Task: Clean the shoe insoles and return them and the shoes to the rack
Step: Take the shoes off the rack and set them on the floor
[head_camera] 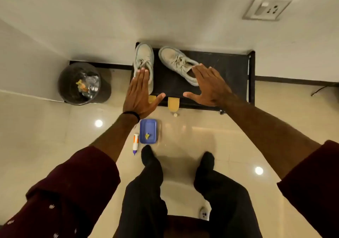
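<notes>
The black shoe rack (220, 63) stands on the tiled floor (55, 155) against the white wall (165, 13). Left of it, a dark bin (80, 83) holds some rubbish. Two pale shoes lie on top of the rack: the left shoe (145, 57) is at the rack's left edge with its toe toward the wall, and the right shoe (176, 61) lies turned at an angle beside it. The person's left hand (139, 94) is held flat over the heel of the left shoe, its grip loose, fingers straight and together, holding nothing. The right hand (209, 87) is spread wide over the heel of the right shoe, fingers apart, also holding nothing. Two yellow insoles (173, 103) show below the front edge of the rack, between the hands. On the floor nearer the feet are a blue tray (148, 127) with a small yellow piece in it, and just left of it a white tube (135, 143).
</notes>
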